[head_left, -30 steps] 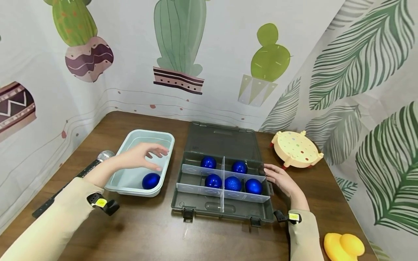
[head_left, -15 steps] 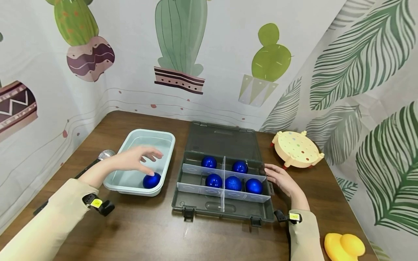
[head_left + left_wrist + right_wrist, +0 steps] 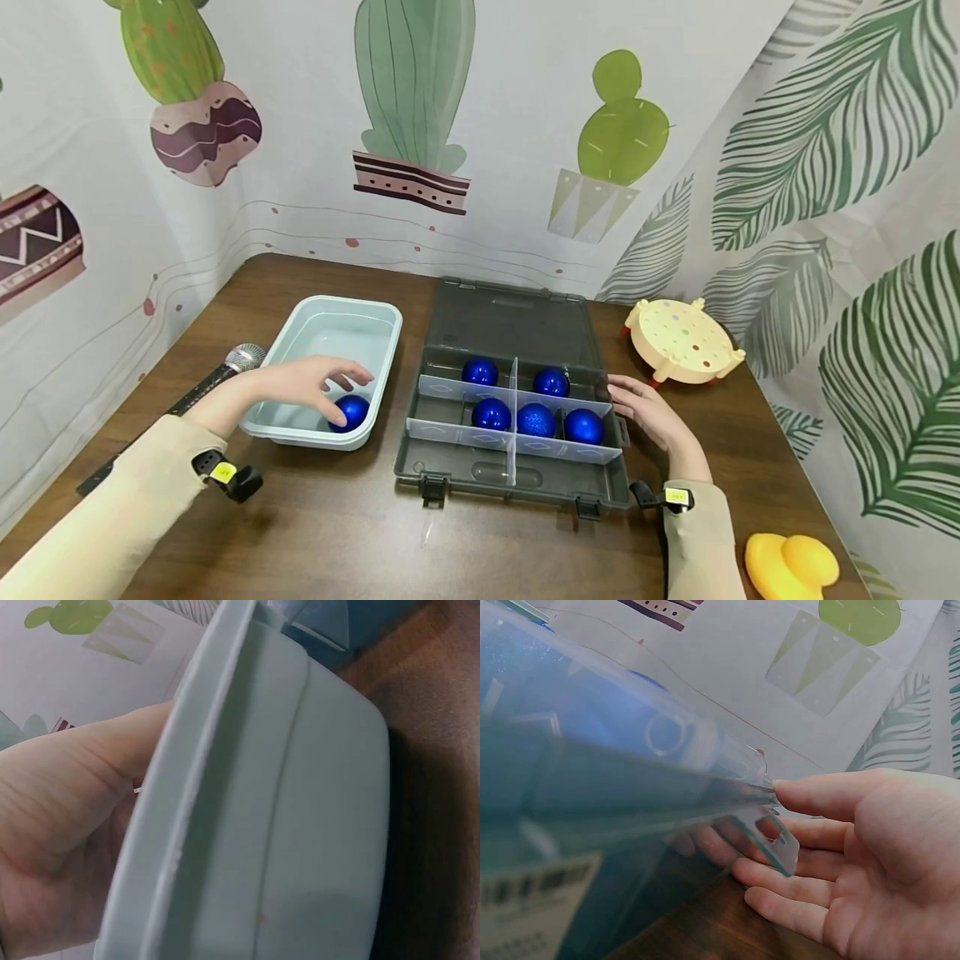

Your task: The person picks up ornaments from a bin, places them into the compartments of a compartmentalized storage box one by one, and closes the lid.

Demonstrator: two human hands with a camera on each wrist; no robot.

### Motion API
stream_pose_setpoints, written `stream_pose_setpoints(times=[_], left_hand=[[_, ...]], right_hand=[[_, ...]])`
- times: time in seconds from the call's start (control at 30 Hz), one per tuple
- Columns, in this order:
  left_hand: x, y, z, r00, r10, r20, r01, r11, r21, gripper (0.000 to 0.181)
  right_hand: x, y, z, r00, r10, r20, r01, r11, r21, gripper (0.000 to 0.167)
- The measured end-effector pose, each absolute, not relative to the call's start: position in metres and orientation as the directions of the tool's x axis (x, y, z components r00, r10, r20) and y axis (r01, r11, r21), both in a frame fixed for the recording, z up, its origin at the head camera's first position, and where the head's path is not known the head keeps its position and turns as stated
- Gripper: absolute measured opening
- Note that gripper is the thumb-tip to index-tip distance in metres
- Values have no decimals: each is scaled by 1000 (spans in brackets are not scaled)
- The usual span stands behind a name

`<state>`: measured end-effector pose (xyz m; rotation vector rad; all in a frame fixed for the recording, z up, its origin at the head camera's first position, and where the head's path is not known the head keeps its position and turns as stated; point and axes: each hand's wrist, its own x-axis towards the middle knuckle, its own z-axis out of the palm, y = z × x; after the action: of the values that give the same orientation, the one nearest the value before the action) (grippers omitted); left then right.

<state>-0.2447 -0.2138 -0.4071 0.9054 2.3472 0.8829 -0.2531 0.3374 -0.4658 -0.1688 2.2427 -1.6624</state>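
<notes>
In the head view my left hand (image 3: 306, 387) reaches into a pale blue plastic tub (image 3: 324, 306). Its thumb lies against a shiny blue ball (image 3: 352, 412) at the tub's near right corner, while the fingers arch above, not closed round it. The left wrist view shows the tub's outer wall (image 3: 322, 802) in front of part of the hand; the ball is hidden there. My right hand (image 3: 647, 410) rests at the right side of a grey translucent divider box (image 3: 450, 458). In the right wrist view its thumb touches the box edge, with fairly straight fingers (image 3: 802, 889) beside a latch tab.
Several blue balls (image 3: 491, 414) sit in the box's compartments, its lid (image 3: 513, 321) folded back. A microphone (image 3: 244, 357) lies left of the tub. A cream round toy (image 3: 684, 340) stands back right, and a yellow rubber duck (image 3: 791, 565) sits at the front right.
My left hand has moved down and slightly left inside the tub, its thumb now against the ball. The right hand stays at the box's side.
</notes>
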Motion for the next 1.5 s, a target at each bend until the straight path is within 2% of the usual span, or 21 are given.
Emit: stream_pose_setpoints(times=[0.47, 1.13, 1.5], left_hand=[[-242, -208, -410, -600, 744, -294, 433, 612, 662, 65], [-241, -205, -409, -615, 738, -277, 454, 619, 640, 57], [-248, -216, -397, -656, 725, -209, 439, 591, 677, 63]], right_hand=[[-253, 339, -466, -933, -300, -200, 105, 305, -946, 58], [-251, 337, -464, -931, -298, -211, 115, 309, -944, 57], [-252, 338, -467, -934, -297, -200, 106, 304, -947, 57]])
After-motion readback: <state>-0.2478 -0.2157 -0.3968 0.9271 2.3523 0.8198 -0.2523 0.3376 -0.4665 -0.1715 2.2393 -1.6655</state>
